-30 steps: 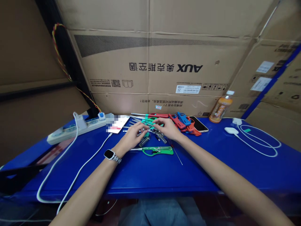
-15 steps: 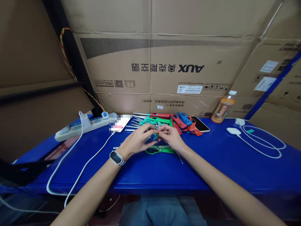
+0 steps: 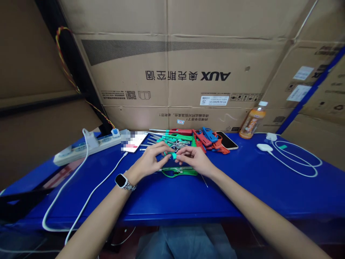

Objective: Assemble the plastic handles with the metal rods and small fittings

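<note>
Between my two hands is a small teal plastic piece (image 3: pixel 174 155), its exact kind too small to make out. My left hand (image 3: pixel 154 157), with a watch on the wrist, pinches its left side. The fingertips of my right hand (image 3: pixel 196 160) close on its right side. Just below them lies a green lighter casing (image 3: pixel 183 172) with thin metal parts inside. Behind my fingers is a pile of metal tubes and wires (image 3: pixel 179 144), beside a green casing (image 3: pixel 182 137) and a red lighter (image 3: pixel 180 131).
Red and blue casings (image 3: pixel 209 136) are heaped at the back, next to a dark phone (image 3: pixel 228 140). An orange drink bottle (image 3: pixel 252 122) and a white charger cable (image 3: pixel 299 158) are at right. At left are a power strip (image 3: pixel 91 145) and a plugged-in phone (image 3: pixel 136 141).
My hands have come slightly lower, and the teal piece now shows more plainly between the fingertips. The whole view has shifted a little.
</note>
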